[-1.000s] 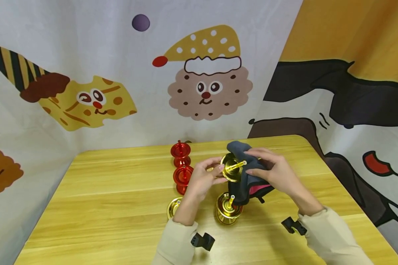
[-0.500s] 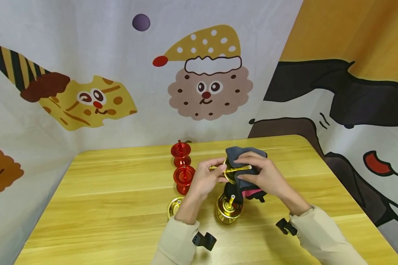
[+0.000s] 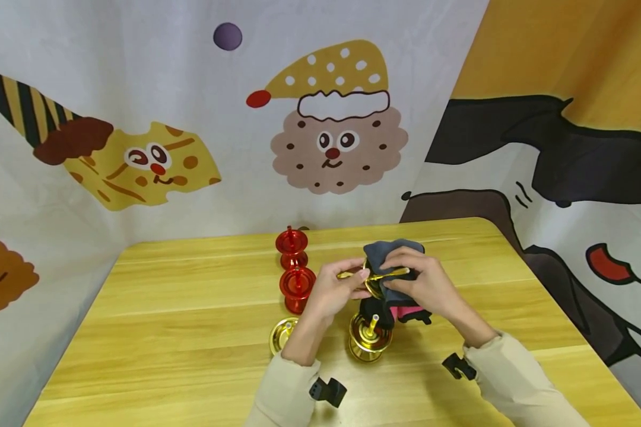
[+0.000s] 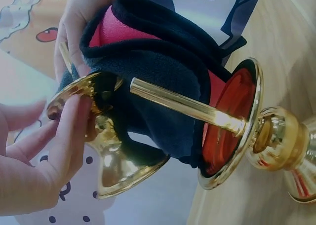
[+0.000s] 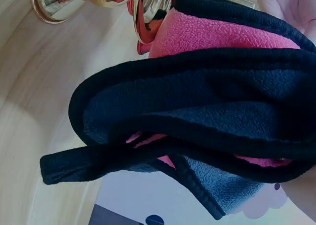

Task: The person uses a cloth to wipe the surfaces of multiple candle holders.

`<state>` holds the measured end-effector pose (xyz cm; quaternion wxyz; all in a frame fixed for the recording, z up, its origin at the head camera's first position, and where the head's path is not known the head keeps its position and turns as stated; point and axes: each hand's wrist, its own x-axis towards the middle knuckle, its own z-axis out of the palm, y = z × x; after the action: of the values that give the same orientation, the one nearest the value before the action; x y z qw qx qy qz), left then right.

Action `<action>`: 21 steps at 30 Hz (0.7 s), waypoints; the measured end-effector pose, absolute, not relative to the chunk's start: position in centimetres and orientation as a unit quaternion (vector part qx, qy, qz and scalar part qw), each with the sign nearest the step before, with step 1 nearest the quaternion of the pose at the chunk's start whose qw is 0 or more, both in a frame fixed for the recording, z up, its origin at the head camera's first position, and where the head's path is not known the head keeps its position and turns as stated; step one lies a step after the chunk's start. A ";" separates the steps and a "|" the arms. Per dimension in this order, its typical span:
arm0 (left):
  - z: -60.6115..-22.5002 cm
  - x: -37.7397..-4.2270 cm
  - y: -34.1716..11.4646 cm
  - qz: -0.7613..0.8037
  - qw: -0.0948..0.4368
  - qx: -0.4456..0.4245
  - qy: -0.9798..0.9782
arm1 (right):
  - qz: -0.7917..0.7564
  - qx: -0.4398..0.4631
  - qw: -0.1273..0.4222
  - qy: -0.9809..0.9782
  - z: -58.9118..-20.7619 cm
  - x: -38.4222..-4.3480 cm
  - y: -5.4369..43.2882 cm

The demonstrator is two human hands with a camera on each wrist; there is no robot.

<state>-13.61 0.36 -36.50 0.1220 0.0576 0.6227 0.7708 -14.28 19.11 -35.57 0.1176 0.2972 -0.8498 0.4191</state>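
Note:
My left hand (image 3: 331,292) grips a shiny gold candle holder (image 4: 116,156), lifted above the table and tilted on its side. Its fingers lie around the dish, and the spike points right in the head view. The right hand (image 3: 426,283) pinches a grey-blue cloth (image 3: 387,252) against that dish. Pink lining and black edging show on the cloth (image 5: 173,94) in the right wrist view, where it covers most of the hand. Just below the hanging cloth stands another gold candle holder (image 3: 367,345), upright on the table.
Two red candle holders, a far one (image 3: 292,249) and a nearer one (image 3: 296,292), stand in a line left of the hands. A third, gold holder (image 3: 279,333) is partly hidden by the left forearm. The wooden table (image 3: 155,332) meets a printed curtain (image 3: 181,77) behind.
The held candle holder has turned so its dish faces more to the right. With the cloth, my right hand has come left and slightly down onto the dish. The standing holders have stayed put.

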 end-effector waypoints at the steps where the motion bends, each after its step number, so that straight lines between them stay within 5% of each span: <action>1: -36.5 -13.6 0.3 0.772 0.126 0.057 0.620 | 0.420 0.293 0.114 -0.851 -35.6 -14.3 19.2; 12: -36.7 -13.6 0.3 0.771 0.114 0.025 0.626 | 0.502 0.245 0.079 -0.826 -34.0 -13.7 20.7; 21: -37.0 -14.3 0.3 0.825 0.100 -0.005 0.556 | 0.501 0.242 0.179 -0.811 -33.3 -13.4 21.9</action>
<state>-14.29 0.29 -37.00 0.1004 -0.0048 0.5563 0.8249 -13.44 21.92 -33.33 0.1786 0.2421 -0.8112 0.5014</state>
